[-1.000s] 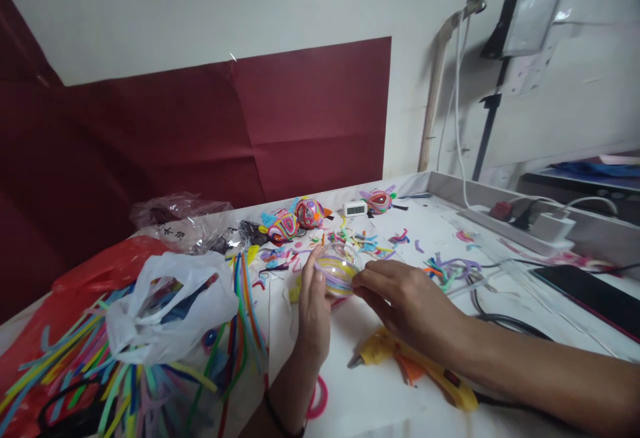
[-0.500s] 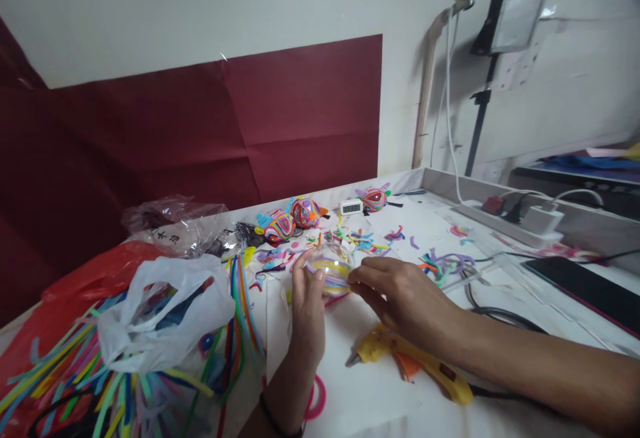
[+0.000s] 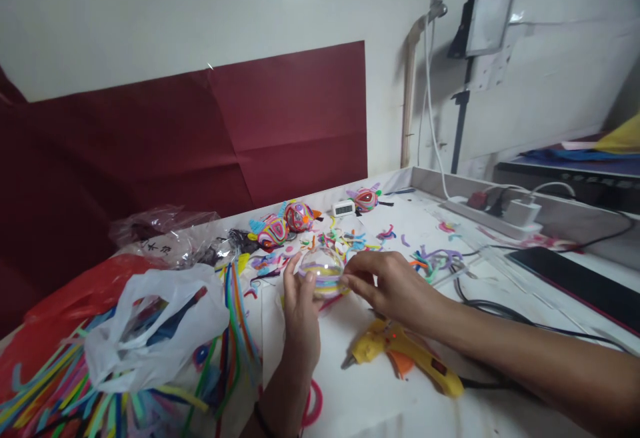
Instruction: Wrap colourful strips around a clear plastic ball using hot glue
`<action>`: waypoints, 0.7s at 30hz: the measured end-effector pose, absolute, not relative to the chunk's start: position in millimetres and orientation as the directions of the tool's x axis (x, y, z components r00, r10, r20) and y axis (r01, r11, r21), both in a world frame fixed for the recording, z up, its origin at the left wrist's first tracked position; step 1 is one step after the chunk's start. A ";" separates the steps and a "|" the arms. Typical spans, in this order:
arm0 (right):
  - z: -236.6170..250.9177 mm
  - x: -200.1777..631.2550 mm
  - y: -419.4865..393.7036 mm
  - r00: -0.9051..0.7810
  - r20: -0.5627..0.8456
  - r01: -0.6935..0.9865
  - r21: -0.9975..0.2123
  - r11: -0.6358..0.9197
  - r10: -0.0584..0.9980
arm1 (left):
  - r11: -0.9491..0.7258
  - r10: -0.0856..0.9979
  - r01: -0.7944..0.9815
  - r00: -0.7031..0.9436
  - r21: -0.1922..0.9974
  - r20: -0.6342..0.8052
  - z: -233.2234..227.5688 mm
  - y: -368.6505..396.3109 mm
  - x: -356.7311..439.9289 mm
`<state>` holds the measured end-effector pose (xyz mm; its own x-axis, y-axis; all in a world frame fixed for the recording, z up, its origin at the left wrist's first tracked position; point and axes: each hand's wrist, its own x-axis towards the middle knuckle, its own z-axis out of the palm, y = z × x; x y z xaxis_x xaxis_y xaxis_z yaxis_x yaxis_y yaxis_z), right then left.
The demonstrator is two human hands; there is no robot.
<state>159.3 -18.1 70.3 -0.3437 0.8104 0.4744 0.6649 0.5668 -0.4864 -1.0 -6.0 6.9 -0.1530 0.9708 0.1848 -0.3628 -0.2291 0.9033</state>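
My left hand is wrapped round the left side of a clear plastic ball, thumb in front. Yellow, lilac and blue fuzzy stems run in bands round its lower part, while the top is bare and shiny. At the ball's right edge, my right hand has its thumb and forefinger pinched together; what lies between the fingertips is too small to make out. Below the right hand, a yellow hot glue gun lies on the white table with its nozzle pointing left. Pink scissor handles show beside my left wrist.
Stem-covered balls shaped like fish or birds stand at the back beside a small digital timer. Cut stem scraps are scattered about. Bags with many stems fill the left. A phone, cables and a power strip occupy the right.
The view has shifted slightly. The ball has tilted in my left hand, with its bands now more level and its clear top facing up. My right fingertips stay at its right edge.
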 end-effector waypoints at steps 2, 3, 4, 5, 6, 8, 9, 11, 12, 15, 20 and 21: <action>71.1 158.0 -15.7 -0.314 0.445 0.668 -0.524 0.528 0.839 | -0.231 0.971 -0.357 -0.146 0.905 0.190 7.4 -5.7 -1.3; 71.3 157.4 -14.9 -0.304 0.431 0.671 -0.536 0.512 0.850 | -0.231 0.971 -0.353 -0.139 0.907 0.194 7.9 -5.7 -1.3; 71.3 157.0 -14.2 -0.298 0.418 0.673 -0.546 0.499 0.858 | -0.229 0.972 -0.350 -0.131 0.908 0.195 8.5 -5.8 -1.2; 71.2 156.5 -13.8 -0.292 0.409 0.674 -0.553 0.489 0.864 | -0.227 0.973 -0.351 -0.122 0.908 0.196 9.2 -6.1 -1.0; 71.0 156.1 -13.4 -0.285 0.404 0.676 -0.558 0.481 0.869 | -0.226 0.974 -0.358 -0.115 0.906 0.197 9.9 -6.5 -0.8; 70.3 155.2 -12.8 -0.276 0.400 0.675 -0.566 0.473 0.874 | -0.228 0.973 -0.375 -0.110 0.898 0.201 11.1 -7.5 -0.3; 70.0 154.7 -12.7 -0.275 0.398 0.672 -0.571 0.471 0.875 | -0.232 0.973 -0.380 -0.112 0.896 0.204 11.5 -7.9 -0.1; 69.9 153.4 -12.6 -0.273 0.394 0.665 -0.583 0.468 0.878 | -0.240 0.970 -0.369 -0.120 0.898 0.210 11.3 -8.4 -0.2; 70.0 152.7 -12.7 -0.271 0.391 0.660 -0.590 0.466 0.880 | -0.246 0.969 -0.355 -0.123 0.902 0.216 10.8 -8.3 -0.5; 71.0 150.3 -13.2 -0.266 0.384 0.648 -0.608 0.458 0.884 | -0.287 0.956 -0.297 -0.153 0.911 0.252 8.8 -6.9 -1.4; 72.2 149.8 -11.9 -0.254 0.383 0.638 -0.624 0.451 0.888 | -0.292 0.950 -0.279 -0.197 0.915 0.243 8.8 -6.1 -1.2; 72.6 151.2 -11.5 -0.246 0.388 0.635 -0.628 0.450 0.888 | -0.269 0.956 -0.300 -0.195 0.915 0.217 9.5 -6.3 -1.0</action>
